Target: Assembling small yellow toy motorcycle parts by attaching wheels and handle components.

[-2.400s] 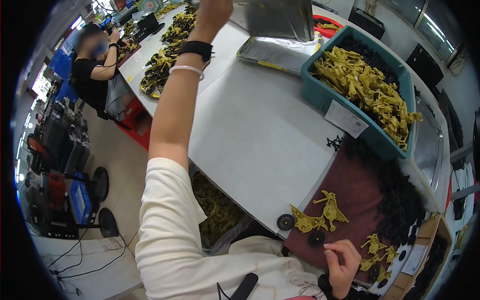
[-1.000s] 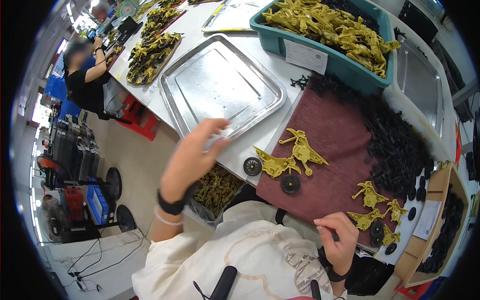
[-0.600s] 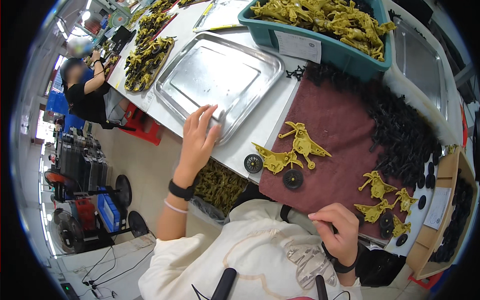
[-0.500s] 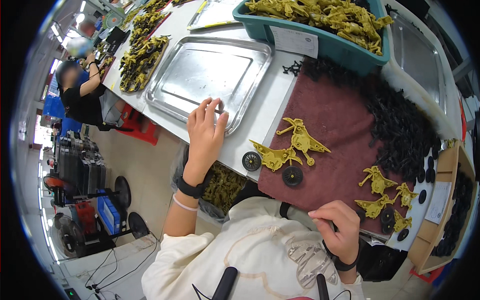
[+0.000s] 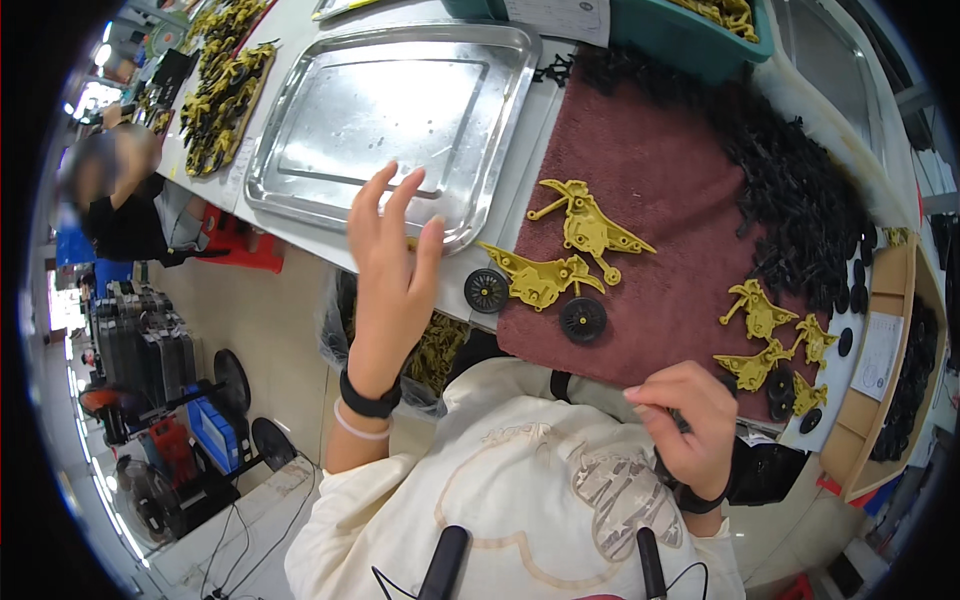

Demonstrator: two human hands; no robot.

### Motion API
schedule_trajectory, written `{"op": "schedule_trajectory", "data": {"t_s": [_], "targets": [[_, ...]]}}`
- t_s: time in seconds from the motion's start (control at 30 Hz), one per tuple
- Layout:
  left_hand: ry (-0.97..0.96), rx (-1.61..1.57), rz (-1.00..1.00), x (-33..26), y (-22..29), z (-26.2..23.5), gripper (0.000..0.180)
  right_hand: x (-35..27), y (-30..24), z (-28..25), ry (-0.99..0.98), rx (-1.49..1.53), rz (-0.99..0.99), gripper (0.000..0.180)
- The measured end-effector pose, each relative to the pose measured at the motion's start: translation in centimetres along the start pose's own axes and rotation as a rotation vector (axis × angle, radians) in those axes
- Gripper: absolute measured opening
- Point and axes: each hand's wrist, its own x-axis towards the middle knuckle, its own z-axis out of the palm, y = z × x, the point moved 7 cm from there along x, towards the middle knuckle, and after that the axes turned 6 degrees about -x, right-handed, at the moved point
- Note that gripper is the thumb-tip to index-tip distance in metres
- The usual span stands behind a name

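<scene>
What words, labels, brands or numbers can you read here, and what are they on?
None reads clearly.
White label on the teal tub: print too small to read, cut off by the picture's top edge.
White sheet on the tan box: print too small to read.
Cream shirt: faint marks, perhaps lettering, too indistinct to read.

A shiny silver rectangular tray (image 5: 385, 105) with rounded corners lies flat on the tabletop (image 5: 531, 150), left of the maroon cloth (image 5: 650, 150).
</scene>
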Motion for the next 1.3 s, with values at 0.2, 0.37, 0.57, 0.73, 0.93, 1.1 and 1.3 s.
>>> {"op": "schedule_trajectory", "data": {"t_s": [0.2, 0.37, 0.57, 0.73, 0.93, 1.1, 1.3], "targets": [[-0.483, -0.106, 0.349, -1.7, 7.5, 2.6, 0.050, -0.1, 0.5, -2.5, 0.083, -0.084, 0.075, 0.022], [-0.443, -0.098, 0.489, -1.7, 8.9, 3.9, 0.050, 0.0, 0.0, -2.8, 0.054, -0.067, 0.052, 0.020], [-0.486, -0.151, 0.465, -1.8, 10.8, 5.8, 0.048, -0.3, 0.6, -4.2, 0.083, -0.149, 0.041, 0.021], [-0.669, -0.230, 0.365, 0.0, 12.5, 2.9, 0.045, -1.4, 0.2, -8.3, 0.044, -0.349, 0.080, 0.020], [-0.800, -0.134, 0.401, 10.5, 11.2, 1.0, 0.025, 2.9, 1.9, -13.8, -0.025, -0.594, 0.090, 0.021], [-0.544, 0.051, 0.521, 19.1, 10.5, 8.2, 0.022, 9.2, 6.5, -11.2, -0.163, -0.817, -0.188, 0.027], [-0.528, 0.315, 0.566, 19.3, 9.7, 12.8, 0.028, 11.2, 7.6, -10.5, -0.196, -0.897, -0.179, 0.026]]}}
